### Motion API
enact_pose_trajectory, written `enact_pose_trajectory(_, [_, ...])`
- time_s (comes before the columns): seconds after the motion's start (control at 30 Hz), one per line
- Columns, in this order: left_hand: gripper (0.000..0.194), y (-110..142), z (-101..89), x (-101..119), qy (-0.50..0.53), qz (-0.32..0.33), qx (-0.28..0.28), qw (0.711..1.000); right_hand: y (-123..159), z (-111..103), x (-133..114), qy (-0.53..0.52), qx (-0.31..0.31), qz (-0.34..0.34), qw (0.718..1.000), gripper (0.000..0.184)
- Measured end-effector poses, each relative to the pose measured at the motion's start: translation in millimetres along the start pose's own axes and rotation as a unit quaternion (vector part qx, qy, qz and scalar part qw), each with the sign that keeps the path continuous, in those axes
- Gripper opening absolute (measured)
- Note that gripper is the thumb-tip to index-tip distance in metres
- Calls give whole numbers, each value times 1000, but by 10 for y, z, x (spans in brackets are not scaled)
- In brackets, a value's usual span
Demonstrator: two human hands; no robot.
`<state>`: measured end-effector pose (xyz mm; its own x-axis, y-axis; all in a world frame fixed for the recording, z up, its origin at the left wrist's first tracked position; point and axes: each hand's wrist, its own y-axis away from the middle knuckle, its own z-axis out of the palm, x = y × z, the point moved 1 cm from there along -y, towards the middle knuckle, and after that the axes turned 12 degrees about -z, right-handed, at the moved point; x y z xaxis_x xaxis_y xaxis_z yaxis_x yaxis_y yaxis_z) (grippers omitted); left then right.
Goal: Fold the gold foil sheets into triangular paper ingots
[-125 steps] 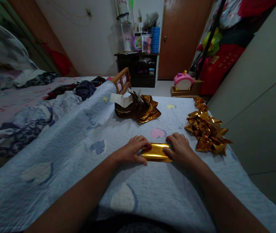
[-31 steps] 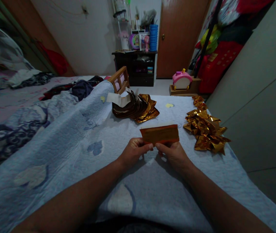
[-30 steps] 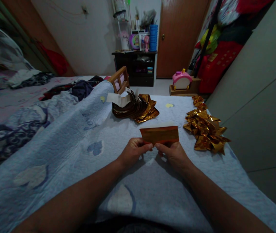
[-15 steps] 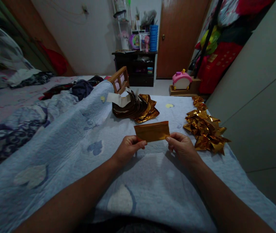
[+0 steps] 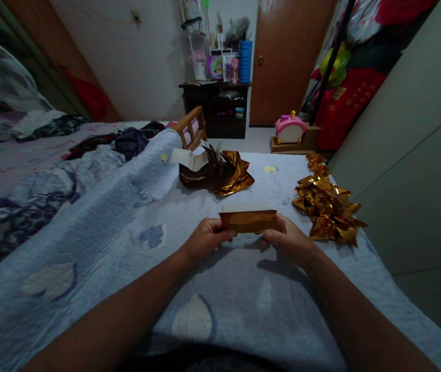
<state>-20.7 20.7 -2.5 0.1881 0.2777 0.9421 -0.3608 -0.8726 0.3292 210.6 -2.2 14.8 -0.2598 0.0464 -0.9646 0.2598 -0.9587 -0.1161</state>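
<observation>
Between my two hands is a sheet of gold foil paper [image 5: 248, 222], its gold side toward me and a pale strip showing along its top edge. My left hand [image 5: 208, 236] pinches the left end, thumb in front. My right hand [image 5: 288, 236] grips the right end the same way, with some fingers hidden behind the paper. Beyond them lies a fanned stack of gold foil sheets [image 5: 220, 173] with pale backs. To the right sits a row of folded gold foil pieces [image 5: 327, 206] with pointed corners.
A pale blue quilt [image 5: 243, 305] with heart patterns lies under everything, raised along its left side. A small wooden rail [image 5: 192, 128] stands behind the stack. A pale cabinet [image 5: 418, 170] borders the right. Farther back are a pink toy [image 5: 290, 129] and a dark shelf unit [image 5: 216, 111].
The foil sheet has shifted slightly right and down. Its gold face looks narrower, and a pale strip now shows above it. My right hand has turned a little around its end.
</observation>
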Motion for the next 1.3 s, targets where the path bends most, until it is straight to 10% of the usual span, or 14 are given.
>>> enact_pose_trajectory(0.17, [30, 12, 11, 41, -24, 4, -14, 1000, -7, 0, 15, -4, 74, -15, 997, 37])
enact_pose_trajectory(0.57, [36, -52, -74, 58, 146, 16, 154, 977, -51, -34, 91, -28, 201, -68, 977, 33])
enact_pose_trajectory(0.8, [42, -33, 176, 75, 150, -9, -4, 989, -51, 91, 161, -30, 218, -60, 974, 32])
enact_pose_trajectory(1.1, [38, -103, 194, 49, 267, -21, -11, 963, -14, 156, 173, 59, 144, -50, 987, 45])
enact_pose_trajectory(1.3, [36, -89, 180, 67, 282, -21, 47, 958, 72, 169, 80, 452, 108, -297, 834, 57])
